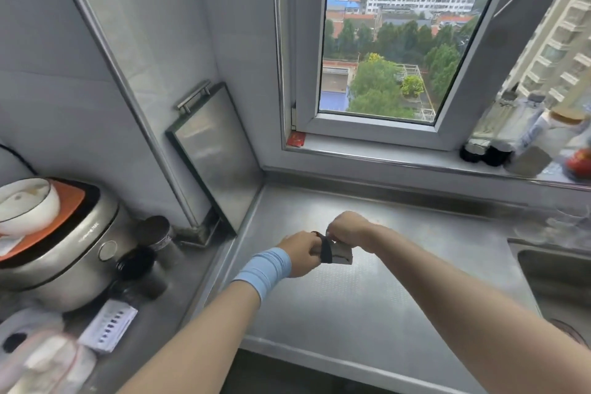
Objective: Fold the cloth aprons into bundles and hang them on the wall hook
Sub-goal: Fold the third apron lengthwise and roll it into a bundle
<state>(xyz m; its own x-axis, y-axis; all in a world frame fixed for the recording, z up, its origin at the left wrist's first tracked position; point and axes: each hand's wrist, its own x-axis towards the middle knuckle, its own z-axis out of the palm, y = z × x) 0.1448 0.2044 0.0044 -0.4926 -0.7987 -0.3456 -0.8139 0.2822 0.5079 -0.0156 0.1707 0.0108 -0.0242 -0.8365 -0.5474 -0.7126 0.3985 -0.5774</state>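
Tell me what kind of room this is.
Most likely a home kitchen, high up in a block of flats: a rice cooker, a steel counter with a sink, and a window overlooking rooftops.

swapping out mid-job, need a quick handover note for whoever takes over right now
Left hand: grips the near end of the apron bundle, above the steel counter.
Right hand: fingers curled on the bundle's top, beside the dark strap that runs around it.
Done: this apron looks folded small, with the strap around it.
Left: secure the strap, then hang the bundle. No wall hook or other aprons are in view.
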